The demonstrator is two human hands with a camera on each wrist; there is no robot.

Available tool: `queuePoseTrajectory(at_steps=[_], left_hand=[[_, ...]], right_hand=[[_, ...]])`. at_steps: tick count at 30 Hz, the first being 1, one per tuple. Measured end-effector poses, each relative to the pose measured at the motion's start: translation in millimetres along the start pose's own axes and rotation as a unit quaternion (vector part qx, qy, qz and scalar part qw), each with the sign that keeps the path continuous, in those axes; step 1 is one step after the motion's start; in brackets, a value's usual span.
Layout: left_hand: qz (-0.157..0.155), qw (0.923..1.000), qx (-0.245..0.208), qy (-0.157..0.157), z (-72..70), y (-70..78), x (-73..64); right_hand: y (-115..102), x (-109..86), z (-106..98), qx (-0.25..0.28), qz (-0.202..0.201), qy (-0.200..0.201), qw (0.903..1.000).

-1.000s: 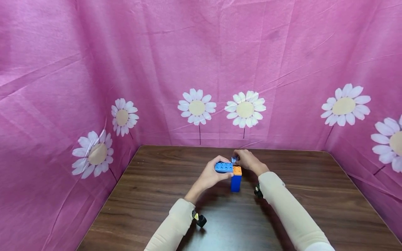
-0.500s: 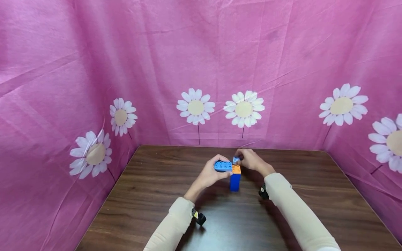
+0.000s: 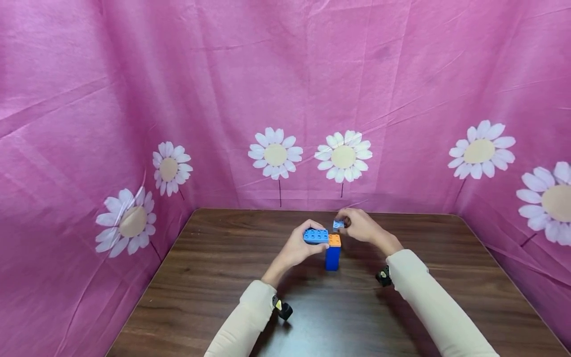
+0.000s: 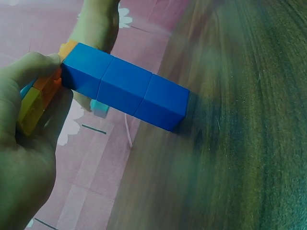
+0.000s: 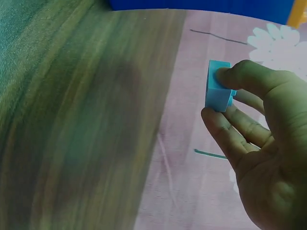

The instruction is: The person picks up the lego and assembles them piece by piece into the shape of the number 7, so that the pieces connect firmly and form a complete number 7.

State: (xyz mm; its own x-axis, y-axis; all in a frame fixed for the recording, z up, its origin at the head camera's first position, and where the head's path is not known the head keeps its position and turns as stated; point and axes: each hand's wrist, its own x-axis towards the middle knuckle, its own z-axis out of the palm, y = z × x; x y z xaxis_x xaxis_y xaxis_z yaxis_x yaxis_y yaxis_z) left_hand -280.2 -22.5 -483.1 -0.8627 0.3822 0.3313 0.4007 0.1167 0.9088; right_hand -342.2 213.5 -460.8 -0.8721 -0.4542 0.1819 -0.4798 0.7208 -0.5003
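A column of stacked blue toy bricks (image 3: 332, 259) stands upright on the table, capped by an orange brick (image 3: 334, 240). My left hand (image 3: 298, 247) grips the left end of the top part, where a long light-blue brick (image 3: 315, 235) shows eight-stud style rows on top. Beneath it, in the left wrist view, sit a yellow brick (image 4: 31, 112) and more orange between thumb and fingers. Just behind the column, my right hand (image 3: 359, 225) pinches a small light-blue brick (image 3: 338, 224) between thumb and fingertips. In the right wrist view this small brick (image 5: 218, 91) is held apart from the column, studs toward the palm.
The dark wooden table (image 3: 214, 277) reaches back to a pink cloth (image 3: 232, 99) printed with white daisies, which also hangs along both sides. A black wrist camera (image 3: 283, 310) sticks out under the left cuff, another (image 3: 383, 276) under the right.
My right hand and the small light-blue brick have moved a little right, baring more of the brick. The left hand keeps its grip on the stack. The head view has shifted slightly.
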Motion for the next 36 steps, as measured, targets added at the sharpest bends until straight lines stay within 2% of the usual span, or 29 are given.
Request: queuePoseTrajectory(at_steps=[11,15,18,30,36], left_hand=[[-0.004,1.0,0.004,-0.003,-0.7,1.5,3.2],[-0.013,0.9998,0.01,-0.014,-4.2,21.4,-0.2],[-0.016,0.9996,0.011,-0.019,-5.9,34.2,-3.1],[0.019,0.9996,0.0,-0.018,-7.6,29.3,1.1],[0.001,0.9997,-0.013,-0.021,-6.1,26.2,3.1]], right_hand=[[-21.0,-13.4,-22.6,0.01,-0.041,0.016,0.999],[-33.1,-19.9,-30.1,0.009,-0.068,0.019,0.9974],[-41.9,-25.6,-35.2,0.007,-0.073,0.018,0.9972],[-73.3,-42.5,-48.0,-0.012,-0.09,0.008,0.9958],[-75.1,-46.0,-42.6,-0.017,-0.084,-0.001,0.9963]])
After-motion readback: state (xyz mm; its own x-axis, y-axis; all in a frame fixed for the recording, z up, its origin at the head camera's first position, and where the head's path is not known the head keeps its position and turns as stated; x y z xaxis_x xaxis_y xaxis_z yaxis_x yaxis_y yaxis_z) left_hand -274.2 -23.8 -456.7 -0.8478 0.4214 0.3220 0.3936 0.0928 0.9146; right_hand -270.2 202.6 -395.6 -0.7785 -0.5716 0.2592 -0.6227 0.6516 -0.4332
